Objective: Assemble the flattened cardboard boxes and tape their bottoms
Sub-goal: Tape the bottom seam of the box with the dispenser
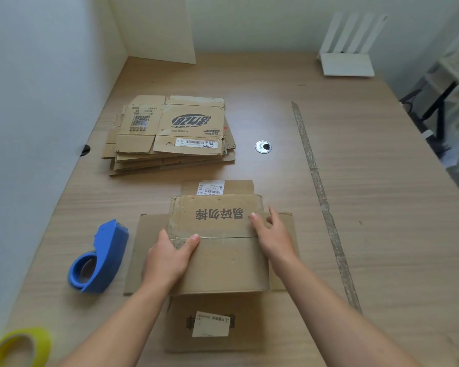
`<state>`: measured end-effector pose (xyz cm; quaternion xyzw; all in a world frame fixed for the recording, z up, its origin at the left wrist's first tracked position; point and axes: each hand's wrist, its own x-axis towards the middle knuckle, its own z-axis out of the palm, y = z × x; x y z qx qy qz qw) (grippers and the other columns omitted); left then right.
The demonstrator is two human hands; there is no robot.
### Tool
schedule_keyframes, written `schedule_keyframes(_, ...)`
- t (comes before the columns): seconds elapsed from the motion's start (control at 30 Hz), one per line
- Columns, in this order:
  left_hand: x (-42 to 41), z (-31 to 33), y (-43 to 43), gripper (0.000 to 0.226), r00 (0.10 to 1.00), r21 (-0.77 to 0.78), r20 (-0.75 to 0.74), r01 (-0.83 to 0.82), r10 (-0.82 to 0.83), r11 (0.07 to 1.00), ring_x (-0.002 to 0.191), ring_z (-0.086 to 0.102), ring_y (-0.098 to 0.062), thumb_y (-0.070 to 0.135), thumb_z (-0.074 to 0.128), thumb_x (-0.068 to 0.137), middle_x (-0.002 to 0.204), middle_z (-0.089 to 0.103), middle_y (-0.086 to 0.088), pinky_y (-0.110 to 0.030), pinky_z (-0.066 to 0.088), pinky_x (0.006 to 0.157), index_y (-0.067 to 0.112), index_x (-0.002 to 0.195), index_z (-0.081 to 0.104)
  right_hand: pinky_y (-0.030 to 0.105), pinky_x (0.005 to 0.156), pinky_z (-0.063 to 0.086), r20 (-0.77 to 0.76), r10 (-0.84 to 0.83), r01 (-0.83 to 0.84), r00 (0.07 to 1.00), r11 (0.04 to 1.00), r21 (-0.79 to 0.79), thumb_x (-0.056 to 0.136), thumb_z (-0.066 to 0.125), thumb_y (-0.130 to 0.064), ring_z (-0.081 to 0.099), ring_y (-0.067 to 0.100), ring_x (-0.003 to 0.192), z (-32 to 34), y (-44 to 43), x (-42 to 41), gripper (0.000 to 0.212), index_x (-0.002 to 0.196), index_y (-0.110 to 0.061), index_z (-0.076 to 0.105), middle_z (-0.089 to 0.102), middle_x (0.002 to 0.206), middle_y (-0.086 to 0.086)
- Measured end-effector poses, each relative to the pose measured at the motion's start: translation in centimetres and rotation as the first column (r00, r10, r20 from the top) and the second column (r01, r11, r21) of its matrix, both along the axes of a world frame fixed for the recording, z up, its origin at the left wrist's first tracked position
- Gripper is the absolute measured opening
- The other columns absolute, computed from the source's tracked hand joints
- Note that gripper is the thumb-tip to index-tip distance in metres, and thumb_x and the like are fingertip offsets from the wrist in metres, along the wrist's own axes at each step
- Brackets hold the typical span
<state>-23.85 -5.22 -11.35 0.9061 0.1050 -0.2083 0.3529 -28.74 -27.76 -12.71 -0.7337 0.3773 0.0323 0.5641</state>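
On the table (382,181), left hand (167,258) and right hand (273,234) press, seemingly flat-fingered, against side edges of the box (223,260).

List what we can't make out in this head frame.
All head view.
- Yellow tape roll: cut off by the frame corner.
- Stack of flat boxes: count unclear, top ones cover the rest.
- Left hand: fingers hidden past the box edge.
- Label on the near flap: print too small.

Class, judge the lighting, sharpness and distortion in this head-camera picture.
Head view: soft, even light without glare; the wide-angle lens bows the table edges; the yellow tape roll in the near corner is blurred; print on the box is sharp.
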Motion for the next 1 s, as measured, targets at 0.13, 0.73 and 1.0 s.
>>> schedule_keyframes(0.13, 0.0, -0.2, 0.3, 0.048, 0.999, -0.043, 0.041, 0.009, -0.008, 0.999, 0.110, 0.060, -0.028, 0.062, 0.059, 0.088, 0.116, 0.066, 0.000, -0.043, 0.050, 0.093, 0.027, 0.120, 0.053, 0.044, 0.115, 0.037, 0.065, 0.134, -0.138, 0.989, 0.988, 0.063, 0.095, 0.062, -0.042, 0.044, 0.013, 0.137, 0.1, 1.8, -5.1, 0.071, 0.156, -0.033, 0.027, 0.046, 0.150, -0.007)
schedule_keyframes(0.73, -3.8, -0.4, 3.9, 0.082, 0.994, -0.234, 0.103, -0.010, 0.035, 0.972, 0.134, 0.047, -0.014, 0.055, 0.068, 0.084, 0.147, 0.045, 0.015, -0.042, 0.041, 0.110, 0.029, 0.153, 0.034, 0.027, 0.116, 0.034, 0.166, -0.107, 0.092, 0.980, 0.991, 0.092, 0.095, 0.065, -0.037, 0.042, 0.000, 0.135, 0.0, 3.8, -8.6, 0.058, 0.148, -0.025, 0.045, 0.048, 0.148, -0.014)
schedule_keyframes(1.0, -5.4, -1.4, 4.2, 0.052, 0.989, -0.215, 0.149, 0.029, 0.004, 0.976, 0.117, 0.057, -0.011, 0.055, 0.054, 0.090, 0.119, 0.065, 0.019, -0.031, 0.045, 0.093, 0.035, 0.138, 0.055, 0.018, 0.111, 0.036, 0.209, 0.106, -0.128, 0.972, 0.987, 0.096, 0.095, 0.067, -0.023, 0.044, -0.008, 0.133, -1.4, 2.9, -10.3, 0.071, 0.152, -0.033, 0.026, 0.043, 0.145, -0.025)
